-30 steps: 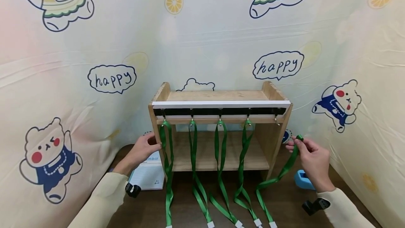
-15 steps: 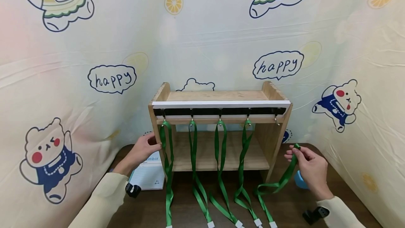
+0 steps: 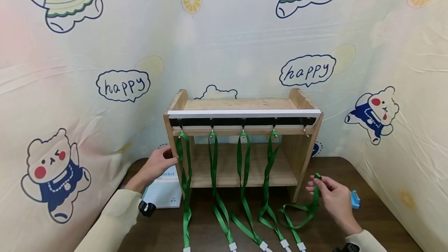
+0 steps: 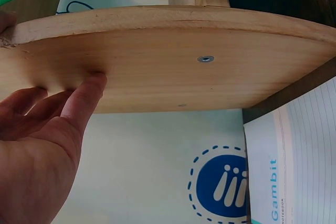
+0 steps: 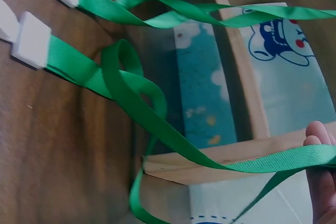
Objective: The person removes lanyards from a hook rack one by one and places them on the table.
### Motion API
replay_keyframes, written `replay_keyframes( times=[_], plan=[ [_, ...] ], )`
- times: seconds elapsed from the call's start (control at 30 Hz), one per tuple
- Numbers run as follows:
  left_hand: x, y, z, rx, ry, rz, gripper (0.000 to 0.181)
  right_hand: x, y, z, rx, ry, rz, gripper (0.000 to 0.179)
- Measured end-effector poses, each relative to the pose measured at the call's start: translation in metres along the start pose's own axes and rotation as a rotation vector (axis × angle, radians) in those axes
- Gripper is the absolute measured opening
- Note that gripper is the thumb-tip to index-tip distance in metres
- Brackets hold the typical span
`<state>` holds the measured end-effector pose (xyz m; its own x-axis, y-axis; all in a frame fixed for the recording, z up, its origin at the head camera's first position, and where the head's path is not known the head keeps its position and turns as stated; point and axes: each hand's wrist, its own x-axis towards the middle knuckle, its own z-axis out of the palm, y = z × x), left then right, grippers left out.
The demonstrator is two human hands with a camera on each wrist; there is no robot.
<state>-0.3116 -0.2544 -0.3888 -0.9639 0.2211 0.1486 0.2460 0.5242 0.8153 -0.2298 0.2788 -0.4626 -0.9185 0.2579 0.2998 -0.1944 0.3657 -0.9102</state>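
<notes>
My left hand (image 3: 159, 165) holds the left side panel of a small wooden shelf (image 3: 241, 166). In the left wrist view its fingertips (image 4: 94, 81) rest on the panel's outer face, with the thumb by the front edge. Low at the right of the shelf, my right hand (image 3: 332, 197) pinches the top of a green lanyard (image 3: 308, 215) between thumb and fingers. This lanyard's slack curls over the table, down to its white clip (image 5: 31, 40). Several other green lanyards (image 3: 244, 158) hang from hooks on the shelf's black strip (image 3: 227, 121). The rightmost hook (image 3: 305, 130) is bare.
A notebook (image 3: 164, 189) lies behind my left forearm, left of the shelf. Beyond my right hand sits a light-blue object (image 3: 355, 200), partly hidden. Printed cloth (image 3: 227, 42) surrounds the brown table (image 3: 210, 232).
My right hand has moved down and slightly left with the lanyard, whose slack now folds more onto the table. The left hand keeps its place on the shelf.
</notes>
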Motion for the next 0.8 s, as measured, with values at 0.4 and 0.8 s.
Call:
replay_keyframes(
  times=[0.4, 0.8],
  plan=[
    [0.000, -0.002, 0.002, -0.010, 0.006, -0.006, 0.041, -0.013, 0.012, 0.015, -0.044, -0.036, 0.110, 0.034],
    [0.000, 0.001, 0.000, -0.015, 0.001, -0.004, 0.042, -0.019, 0.027, 0.026, -0.063, -0.070, 0.208, 0.025]
  ],
)
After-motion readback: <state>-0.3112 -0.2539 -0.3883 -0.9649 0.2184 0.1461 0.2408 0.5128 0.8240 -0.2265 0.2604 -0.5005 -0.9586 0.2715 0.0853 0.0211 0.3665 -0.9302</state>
